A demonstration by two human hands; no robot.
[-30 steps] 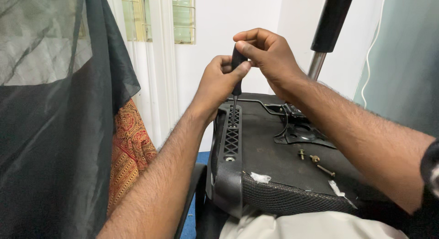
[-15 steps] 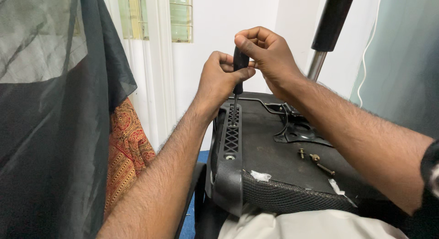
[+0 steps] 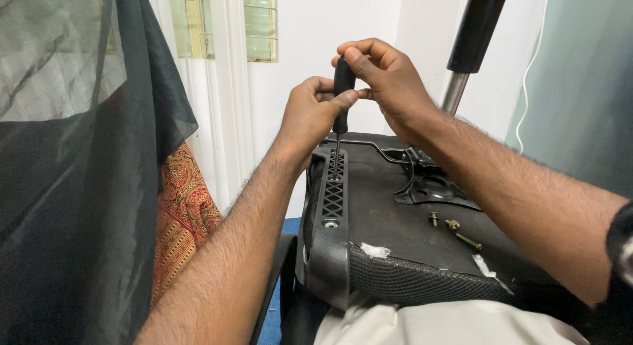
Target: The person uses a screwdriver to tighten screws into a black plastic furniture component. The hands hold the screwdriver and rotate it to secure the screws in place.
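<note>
A black-handled screwdriver (image 3: 342, 91) stands upright, its thin shaft reaching down into the slotted black plastic bracket (image 3: 331, 200) on the underside of an overturned office chair seat (image 3: 389, 213). My left hand (image 3: 310, 117) wraps around the lower handle from the left. My right hand (image 3: 382, 78) grips the top of the handle with fingers and thumb. The tip is hidden in the bracket's grid.
Loose bolts (image 3: 455, 229) and a washer lie on the seat base beside the metal tilt mechanism (image 3: 432, 183). The chair's gas cylinder (image 3: 468, 48) rises at the upper right. Dark sheer cloth (image 3: 72, 173) and patterned orange fabric (image 3: 184, 213) hang at the left.
Both hands have shifted slightly on the screwdriver handle, as if turning it; the tool stays in the same spot on the bracket.
</note>
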